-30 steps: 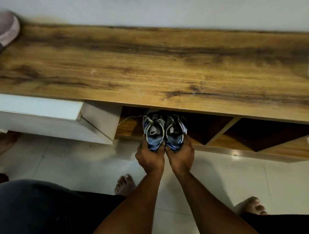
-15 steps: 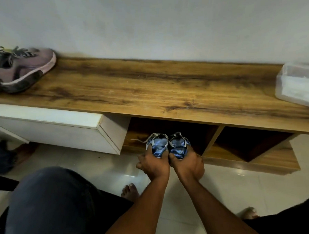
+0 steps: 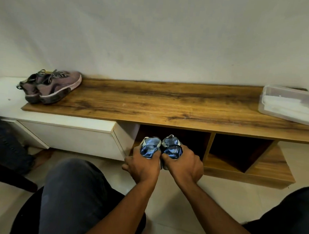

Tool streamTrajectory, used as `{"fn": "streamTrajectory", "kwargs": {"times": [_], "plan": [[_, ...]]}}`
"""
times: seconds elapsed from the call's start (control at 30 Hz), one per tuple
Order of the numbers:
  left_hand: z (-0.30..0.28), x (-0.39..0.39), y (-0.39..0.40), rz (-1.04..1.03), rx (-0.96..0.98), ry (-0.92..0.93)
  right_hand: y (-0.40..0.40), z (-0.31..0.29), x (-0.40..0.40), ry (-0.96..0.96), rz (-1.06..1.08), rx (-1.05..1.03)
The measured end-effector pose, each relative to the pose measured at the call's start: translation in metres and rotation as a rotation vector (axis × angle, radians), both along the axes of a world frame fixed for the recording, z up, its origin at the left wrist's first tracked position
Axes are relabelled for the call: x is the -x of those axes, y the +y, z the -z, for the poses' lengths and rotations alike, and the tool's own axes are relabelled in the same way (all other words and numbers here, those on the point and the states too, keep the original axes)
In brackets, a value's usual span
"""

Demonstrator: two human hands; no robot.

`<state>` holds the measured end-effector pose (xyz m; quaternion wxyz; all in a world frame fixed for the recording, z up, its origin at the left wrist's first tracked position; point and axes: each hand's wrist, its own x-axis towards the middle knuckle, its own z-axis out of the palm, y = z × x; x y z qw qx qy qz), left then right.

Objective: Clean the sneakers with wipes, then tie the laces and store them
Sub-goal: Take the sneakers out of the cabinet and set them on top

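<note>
- Fingers of the left hand [image 3: 142,165] curl round the heel of the left blue sneaker [image 3: 149,146]; fingers of the right hand [image 3: 183,165] grip the heel of the right blue sneaker [image 3: 172,146] likewise. Both hands are closed on the shoes, thumbs meeting between the two heels.
- Blue sneakers stand side by side, touching, toes pointing into the left open compartment [image 3: 190,142] of the low unit, heels at its front edge.
- Change noted: a second ago the pair showed more of its length outside the compartment, with a loose lace trailing to the left; now only the heel ends show and no trailing lace is visible. Part of this may be due to the head camera having lifted, since far more wall is now in view.
- Judgement: the storing step is in hand and close to done for this pair. What remains is to seat them fully and let go.
- Right compartment [image 3: 237,153] beside it holds nothing that can be seen in shadow.
- Worktop [image 3: 168,103] above carries a second pair, grey-purple sneakers [image 3: 51,86], at its left end, laces apparently loose.
- Clear plastic box [image 3: 290,104] sits at the right end; whether its white contents are wipes cannot be confirmed.
- Judgement: the grey-purple pair likely awaits attention next.
</note>
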<state>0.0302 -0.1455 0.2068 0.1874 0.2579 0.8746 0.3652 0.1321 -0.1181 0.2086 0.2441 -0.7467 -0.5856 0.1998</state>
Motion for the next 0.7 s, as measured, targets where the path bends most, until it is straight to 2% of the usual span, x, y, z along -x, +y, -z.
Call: {"fn": "streamTrajectory", "kwargs": {"times": [0.1, 0.23, 0.43, 0.7], "plan": [[-0.021, 0.004, -0.013, -0.025, -0.036, 0.044, -0.008, -0.023, -0.002, -0.049, -0.057, -0.076], [-0.047, 0.002, -0.024, -0.072, -0.119, 0.012, -0.012, -0.055, -0.008, -0.074, -0.108, -0.129], [-0.101, -0.003, -0.037, 0.004, -0.206, 0.034, -0.022, -0.108, -0.025, -0.067, -0.124, -0.14], [-0.137, -0.006, -0.042, 0.015, -0.38, -0.014, -0.033, -0.172, -0.047, -0.13, -0.122, -0.255]]}}
